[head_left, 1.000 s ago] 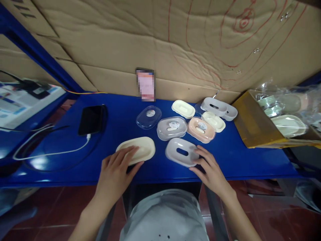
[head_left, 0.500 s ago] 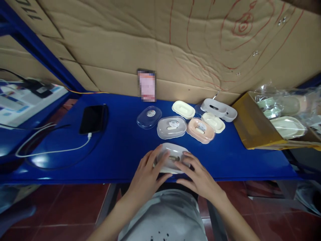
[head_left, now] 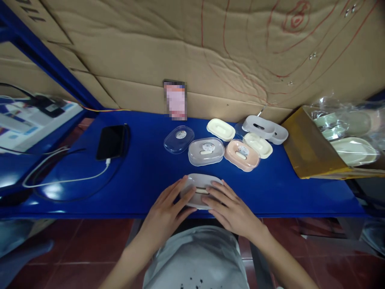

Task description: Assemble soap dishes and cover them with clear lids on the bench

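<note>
At the front edge of the blue table lies a light grey oval soap dish [head_left: 198, 180] with a slot in its middle and a pale strip showing in it. My left hand [head_left: 173, 204] grips its left end, the thumb along the near side and the fingers over the rim. On the right end, my right hand [head_left: 230, 202] has its fingers across the top and its thumb at the near edge. Just beyond are a grey soap dish with a clear cover [head_left: 206, 158] and a pink covered one [head_left: 240, 163]. The undersides of my fingers are hidden.
A clear lid [head_left: 179, 139], a cream tray [head_left: 221, 129], another cream piece [head_left: 264, 149] and grey shells [head_left: 257, 123] lie farther back. At right stands a cardboard box [head_left: 303, 148] of bagged parts. A black phone [head_left: 110, 142] with a white cable is at left.
The grey soap dish has shifted slightly left with both hands. My right fingers have moved farther over its top, and a pale strip now shows straight along the slot.
</note>
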Demonstrator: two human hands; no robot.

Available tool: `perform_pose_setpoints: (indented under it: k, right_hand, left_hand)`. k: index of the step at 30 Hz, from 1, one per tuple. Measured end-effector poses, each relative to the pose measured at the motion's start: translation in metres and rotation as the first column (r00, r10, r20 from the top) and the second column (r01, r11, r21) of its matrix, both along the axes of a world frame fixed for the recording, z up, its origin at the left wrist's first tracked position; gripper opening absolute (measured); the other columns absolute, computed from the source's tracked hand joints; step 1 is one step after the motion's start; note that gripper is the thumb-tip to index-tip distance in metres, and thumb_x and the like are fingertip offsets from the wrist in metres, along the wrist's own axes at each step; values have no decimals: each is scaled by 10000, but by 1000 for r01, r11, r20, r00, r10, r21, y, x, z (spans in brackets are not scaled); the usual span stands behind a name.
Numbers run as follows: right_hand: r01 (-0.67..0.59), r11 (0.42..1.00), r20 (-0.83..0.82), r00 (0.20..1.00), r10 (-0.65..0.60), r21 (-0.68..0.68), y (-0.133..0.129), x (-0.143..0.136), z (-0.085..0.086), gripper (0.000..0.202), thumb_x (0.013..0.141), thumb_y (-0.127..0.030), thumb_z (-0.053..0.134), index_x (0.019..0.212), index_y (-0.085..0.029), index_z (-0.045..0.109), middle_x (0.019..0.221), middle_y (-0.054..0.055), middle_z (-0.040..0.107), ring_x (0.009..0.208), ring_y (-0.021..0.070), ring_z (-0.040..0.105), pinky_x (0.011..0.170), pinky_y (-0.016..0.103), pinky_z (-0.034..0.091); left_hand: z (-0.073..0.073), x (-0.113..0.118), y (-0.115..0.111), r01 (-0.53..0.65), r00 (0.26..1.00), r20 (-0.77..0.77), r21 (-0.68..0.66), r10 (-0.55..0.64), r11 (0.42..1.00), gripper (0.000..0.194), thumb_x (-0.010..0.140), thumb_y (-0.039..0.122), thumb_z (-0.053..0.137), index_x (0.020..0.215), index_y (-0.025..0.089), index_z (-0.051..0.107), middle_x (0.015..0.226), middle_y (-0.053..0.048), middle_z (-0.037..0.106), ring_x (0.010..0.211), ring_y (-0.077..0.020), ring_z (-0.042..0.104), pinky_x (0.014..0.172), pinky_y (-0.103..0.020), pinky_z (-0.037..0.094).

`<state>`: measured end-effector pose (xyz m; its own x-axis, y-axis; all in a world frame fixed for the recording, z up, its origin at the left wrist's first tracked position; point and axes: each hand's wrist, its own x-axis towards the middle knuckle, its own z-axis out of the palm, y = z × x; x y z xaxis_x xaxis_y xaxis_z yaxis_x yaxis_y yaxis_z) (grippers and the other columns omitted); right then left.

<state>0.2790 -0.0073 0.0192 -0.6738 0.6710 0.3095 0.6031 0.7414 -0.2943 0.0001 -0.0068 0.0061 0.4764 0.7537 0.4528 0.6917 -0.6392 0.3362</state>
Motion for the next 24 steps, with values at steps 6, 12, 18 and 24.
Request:
perform_pose_setpoints:
  k: [6,12,18,24]
  right_hand:
    - [29,994,12,999,-30,105,-4,-4,-5,323,1092,-277,621,1404,-227,687,1451,87,728,1498,281,568,1310,609,429]
    - [50,989,-1,999,-50,140,-8,-8,-7,339,1078,-216,619,1409,-188,686,1401,97,758,1447,276,621,1332,614,391]
    - [87,995,25,996,-88,45,-4,2,-1,402,1104,-217,568,1502,-228,626,1500,62,706,1524,264,546,1353,646,326]
    - [154,988,-5,988,-154,-3,-4,20,-6,496,1084,-266,619,1576,-258,561,1678,75,537,1609,292,430,1318,655,375]
  left_hand:
    - [6,-3,0,14,998,-60,44,-11,999,406,1092,283,643,1497,263,613,1652,-164,540,1438,-360,635,1064,-546,666]
    - [2,2,1,43,986,-164,139,-20,989,409,1084,251,645,1486,178,622,1638,-253,526,1438,-394,630,1093,-564,636]
    - [11,-6,16,94,989,-117,44,-88,995,428,1122,383,587,1534,268,585,1640,-154,562,1515,-341,561,1191,-586,544]
    - [28,-21,103,-278,956,-115,-56,270,959,520,1075,406,619,1558,216,582,1661,-195,518,1541,-388,509,1222,-583,472]
